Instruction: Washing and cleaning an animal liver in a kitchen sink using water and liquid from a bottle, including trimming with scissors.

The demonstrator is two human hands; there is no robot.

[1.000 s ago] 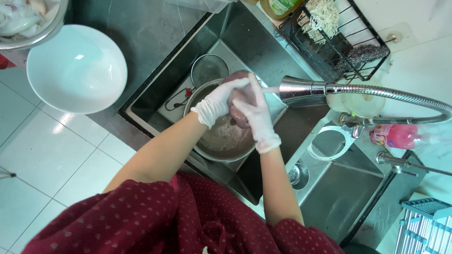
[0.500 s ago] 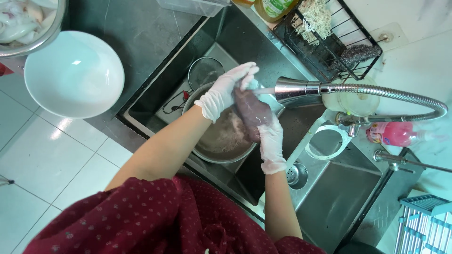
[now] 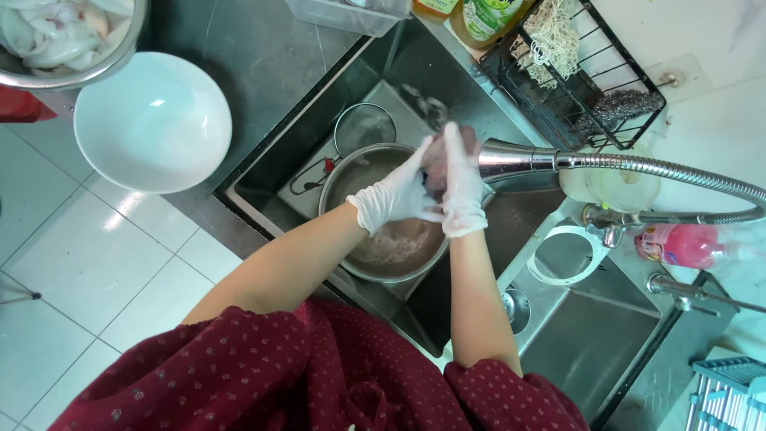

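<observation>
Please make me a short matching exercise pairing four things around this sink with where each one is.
Things:
1. white bowl
2. metal pot
3. steel scourer
4. pink bottle

Places:
a. in the wire rack behind the sink
b. on the dark counter left of the sink
c. lying beside the tap base
d. in the sink basin under the gloved hands

Pairs: 1-b, 2-d, 3-a, 4-c

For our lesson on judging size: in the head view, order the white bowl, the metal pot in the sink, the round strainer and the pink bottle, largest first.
1. white bowl
2. metal pot, partly hidden by hands
3. pink bottle and round strainer look alike; unranked
</observation>
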